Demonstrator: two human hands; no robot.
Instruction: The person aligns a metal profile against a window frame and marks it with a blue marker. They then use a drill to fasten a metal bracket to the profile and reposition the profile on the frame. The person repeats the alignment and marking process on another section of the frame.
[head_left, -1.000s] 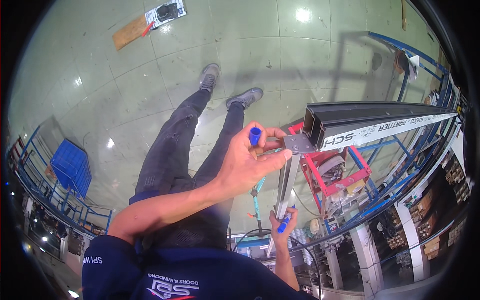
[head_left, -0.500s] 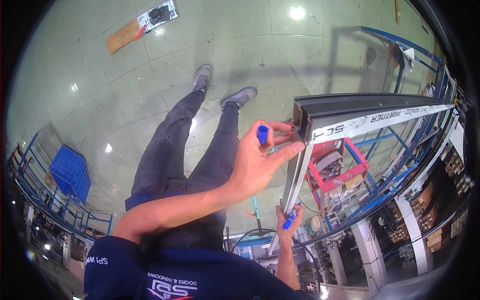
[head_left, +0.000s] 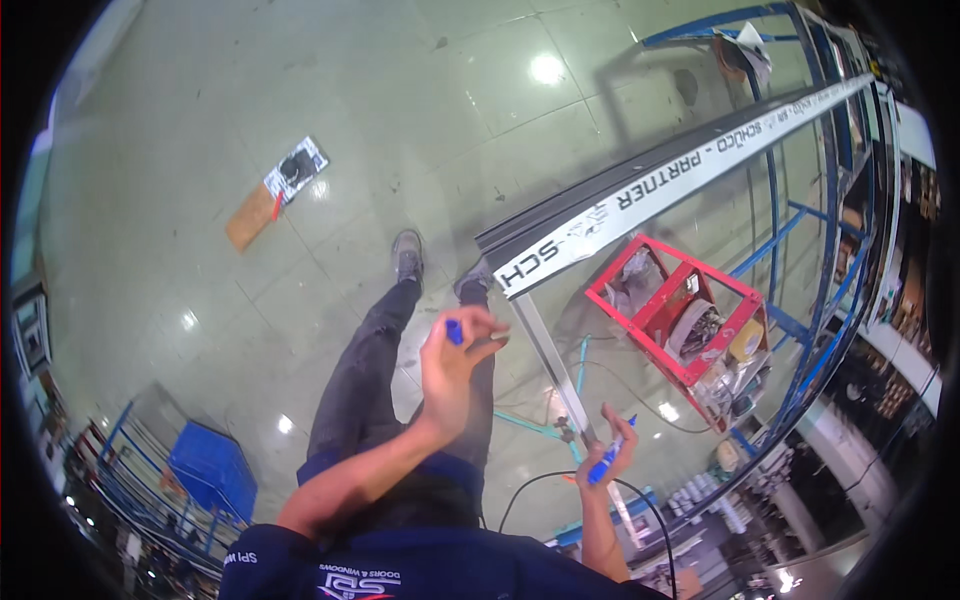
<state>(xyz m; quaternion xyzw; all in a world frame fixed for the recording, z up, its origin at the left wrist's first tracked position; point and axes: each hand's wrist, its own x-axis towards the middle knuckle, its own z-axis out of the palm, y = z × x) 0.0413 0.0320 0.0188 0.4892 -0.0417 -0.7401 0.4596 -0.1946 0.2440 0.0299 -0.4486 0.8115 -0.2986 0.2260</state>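
Note:
My left hand (head_left: 445, 375) hovers just short of the near corner of a dark metal profile (head_left: 590, 195). A blue marker cap (head_left: 454, 332) is tucked in its curled fingers, and its thumb and forefinger point at the corner. Printed white protective film (head_left: 655, 190) covers the profile's side. From that corner a slim pale metal bar (head_left: 548, 355) runs down toward my right hand (head_left: 617, 455). There the palm side lies by the bar's lower part; I cannot tell if they touch. A blue marker (head_left: 606, 462) is held in my right fingers, its tip pointing up and right.
A red metal cart (head_left: 640, 328) with bags and tape stands under the profile. Blue racks (head_left: 775, 200) line the right side. A blue bin (head_left: 212, 470) is at the lower left. Cardboard (head_left: 250, 217) lies on the floor, and a black cable (head_left: 530, 483) loops near my right arm.
My left hand has come off the profile's corner and moved down and left with the cap. My right hand has loosened around the bar, still with the marker. The view has shifted.

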